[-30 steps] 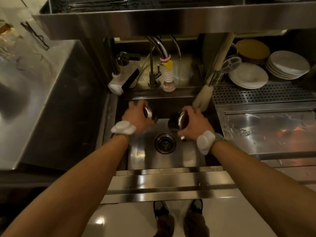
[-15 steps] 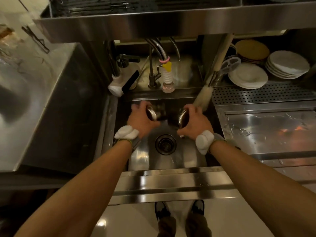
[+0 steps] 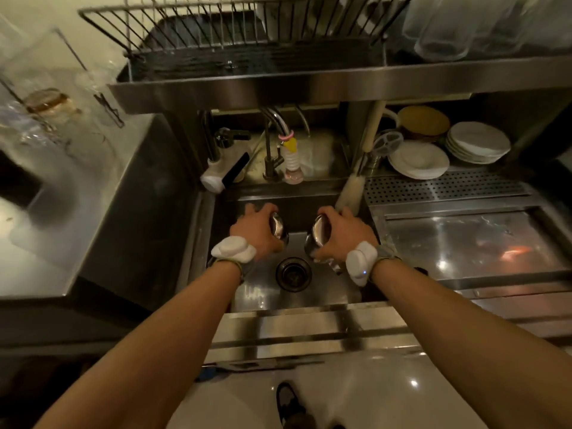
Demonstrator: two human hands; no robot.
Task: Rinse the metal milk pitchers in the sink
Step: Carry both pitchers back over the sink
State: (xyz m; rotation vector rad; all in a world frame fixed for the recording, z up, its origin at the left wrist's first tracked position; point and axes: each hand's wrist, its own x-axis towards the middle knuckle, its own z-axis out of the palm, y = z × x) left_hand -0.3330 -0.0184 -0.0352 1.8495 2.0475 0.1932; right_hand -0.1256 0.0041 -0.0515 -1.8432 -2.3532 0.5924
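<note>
Over the steel sink (image 3: 325, 292), my left hand (image 3: 257, 233) grips a small metal milk pitcher (image 3: 277, 227), its mouth turned toward the middle. My right hand (image 3: 340, 235) grips a second metal pitcher (image 3: 317, 235), tilted with its mouth facing left. The two pitchers sit side by side, a short gap apart, above and just behind the drain (image 3: 293, 274). Fingers hide most of both pitcher bodies. The faucet (image 3: 280, 125) with a yellow and white hose tip (image 3: 292, 162) hangs behind them; no water stream is visible.
A white brush (image 3: 349, 190) leans at the sink's right back corner. Stacked white plates (image 3: 418, 159) and a perforated drain tray (image 3: 445, 187) lie right. A steel shelf with a wire dish rack (image 3: 241, 44) overhangs the sink. A soap dispenser (image 3: 226, 171) stands back left.
Both hands have lifted the pitchers slightly and drawn them a little apart. My head has tipped up, bringing the dish rack on the shelf into view.
</note>
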